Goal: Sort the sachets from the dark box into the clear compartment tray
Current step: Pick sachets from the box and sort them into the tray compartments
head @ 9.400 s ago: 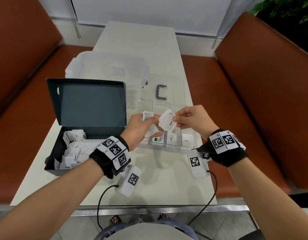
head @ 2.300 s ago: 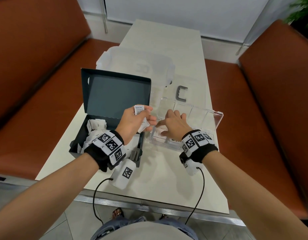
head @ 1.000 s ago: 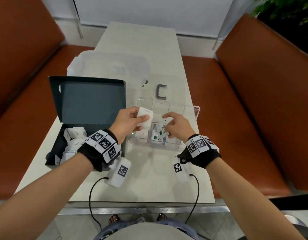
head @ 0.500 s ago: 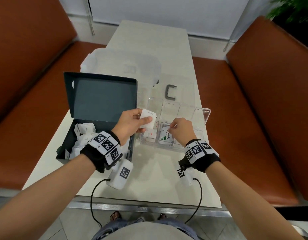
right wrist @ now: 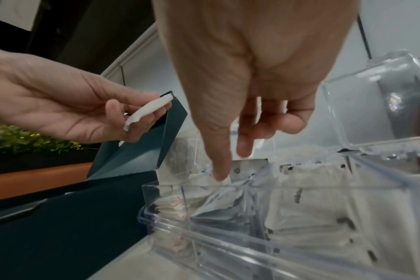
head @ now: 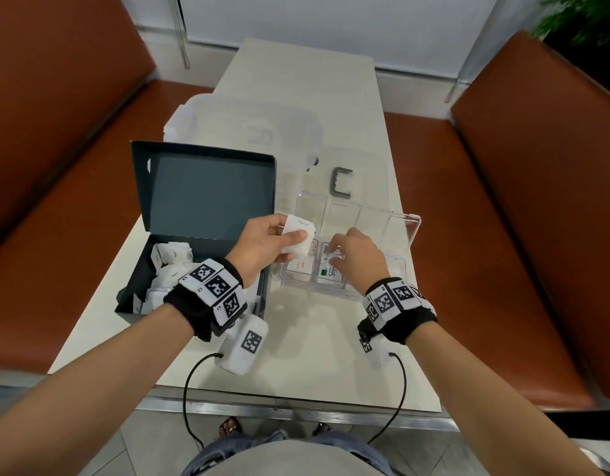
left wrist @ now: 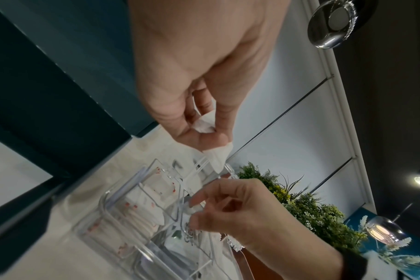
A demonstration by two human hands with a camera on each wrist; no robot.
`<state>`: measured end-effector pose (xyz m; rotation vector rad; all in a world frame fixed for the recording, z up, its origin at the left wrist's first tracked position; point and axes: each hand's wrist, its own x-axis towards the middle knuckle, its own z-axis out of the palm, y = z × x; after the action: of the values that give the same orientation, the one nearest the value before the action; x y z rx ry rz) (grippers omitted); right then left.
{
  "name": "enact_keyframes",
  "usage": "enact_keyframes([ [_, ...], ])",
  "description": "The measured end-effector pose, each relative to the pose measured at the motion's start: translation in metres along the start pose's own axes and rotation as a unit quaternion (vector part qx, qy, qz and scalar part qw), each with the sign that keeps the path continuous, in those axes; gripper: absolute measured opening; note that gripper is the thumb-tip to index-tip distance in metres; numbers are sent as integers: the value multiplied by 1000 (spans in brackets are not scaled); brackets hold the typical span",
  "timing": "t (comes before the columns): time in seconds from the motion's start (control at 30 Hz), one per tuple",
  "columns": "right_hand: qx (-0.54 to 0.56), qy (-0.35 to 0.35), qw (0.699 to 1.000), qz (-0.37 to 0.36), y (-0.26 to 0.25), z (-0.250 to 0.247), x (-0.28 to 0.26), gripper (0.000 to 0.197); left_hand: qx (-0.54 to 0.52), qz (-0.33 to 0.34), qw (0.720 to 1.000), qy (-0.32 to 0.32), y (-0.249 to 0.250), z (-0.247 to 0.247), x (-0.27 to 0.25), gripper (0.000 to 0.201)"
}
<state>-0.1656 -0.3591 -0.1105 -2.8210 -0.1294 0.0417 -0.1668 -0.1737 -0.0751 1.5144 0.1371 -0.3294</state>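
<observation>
We see white sachets (head: 298, 238), a dark teal box (head: 207, 197), a clear tray (head: 411, 231) and rust-brown benches (head: 537, 201).

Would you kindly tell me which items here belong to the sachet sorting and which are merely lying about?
Part of the job:
- open dark cardboard box
- clear plastic compartment tray
- white paper sachet held by left hand
- right hand

Lying about:
- grey C-shaped clip
- translucent plastic tub

The left hand (left wrist: 192, 79) pinches a white sachet (left wrist: 208, 126) between thumb and fingers. Just below it, the right hand (left wrist: 242, 214) fingers a sachet inside the clear compartment tray (left wrist: 113, 212) on the counter (left wrist: 67, 252).
</observation>
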Motion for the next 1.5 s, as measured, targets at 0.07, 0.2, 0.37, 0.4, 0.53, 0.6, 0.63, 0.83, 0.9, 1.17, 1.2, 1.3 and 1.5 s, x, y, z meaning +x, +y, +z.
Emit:
enact_keyframes([
  [0.07, -54, -45, 997, -37, 0, 1, -1, 19, -10, -5, 1000, -5, 2, 1, -1, 23],
  [0.2, -82, -81, 993, -35, 5, 0, -4, 18, -39, -32, 998, -29, 7, 7, -2, 25],
  [0.37, 81, -2, 996, -26, 18, -27, -9, 17, -41, -49, 997, -52, 11, 22, -2, 25],
  [0.4, 131, 25, 991, -17, 21, -37, -11, 16, -30, -43, 997, -56, 11, 26, -1, 23],
  [0.53, 278, 74, 957, 14, 33, -76, -19, 13, 68, 10, 995, -67, 12, 55, 5, 20],
  [0.6, 302, 41, 952, 22, 39, -89, -24, 13, 84, 34, 994, -65, 12, 76, 8, 18],
  [0.63, 295, 26, 955, 24, 45, -93, -26, 12, 86, 46, 993, -66, 12, 87, 8, 16],
  [0.83, 376, 70, 916, 121, 87, -100, -39, 11, 85, 27, 992, -88, 9, 128, 19, 35],
  [0.9, 451, 69, 875, 162, 97, -98, -45, 8, 46, -11, 993, -104, 6, 135, 22, 35],
  [1.17, 325, -42, 927, 184, 127, -68, -61, 8, 330, 89, 930, -132, -8, 154, 46, 3],
  [1.2, 311, -53, 931, 185, 129, -63, -63, 9, 388, 98, 904, -150, -9, 157, 48, 5],
  [1.3, 313, -83, 929, 179, 133, -48, -66, 17, 512, 121, 834, -167, -13, 163, 50, 12],
  [1.5, 347, -93, 920, 157, 131, -39, -67, 24, 674, 200, 698, -136, -20, 171, 47, 12],
])
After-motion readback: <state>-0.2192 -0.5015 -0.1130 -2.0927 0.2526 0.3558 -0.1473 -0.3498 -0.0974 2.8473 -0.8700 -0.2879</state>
